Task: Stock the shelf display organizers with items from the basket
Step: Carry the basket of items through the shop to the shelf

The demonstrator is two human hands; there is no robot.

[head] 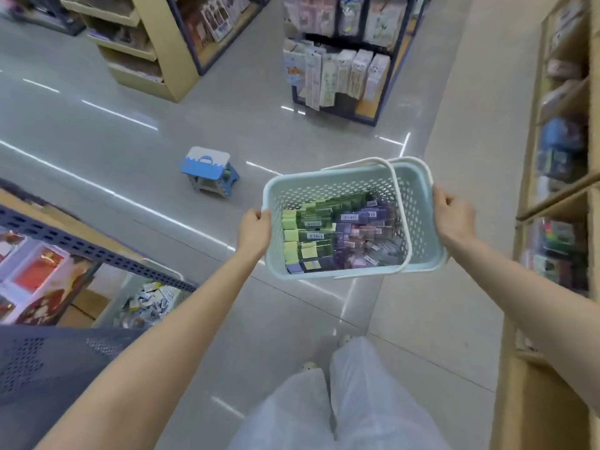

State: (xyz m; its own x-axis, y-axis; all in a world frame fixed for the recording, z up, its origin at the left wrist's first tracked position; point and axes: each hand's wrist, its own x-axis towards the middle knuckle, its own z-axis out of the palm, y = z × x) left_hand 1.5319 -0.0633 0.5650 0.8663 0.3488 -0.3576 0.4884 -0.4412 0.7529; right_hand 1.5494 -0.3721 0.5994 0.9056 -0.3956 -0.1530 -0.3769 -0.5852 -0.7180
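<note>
A pale blue perforated basket [324,186] hangs in the air above the shop floor, held level between both hands. My left hand [253,232] grips its left rim and my right hand [454,219] grips its right rim. Two white handles [360,164] lie folded down over the right part of the basket. Inside lie several flat packets with barcodes, green ones [308,227] on the left and purple ones [363,235] on the right. No shelf organizer shows clearly.
A wooden shelf unit [552,203] full of goods runs along the right edge. A dark perforated metal shelf [81,248] with boxes stands at the left. A small blue and white folding stool [209,172] sits on the floor ahead. More display racks [341,60] stand farther back.
</note>
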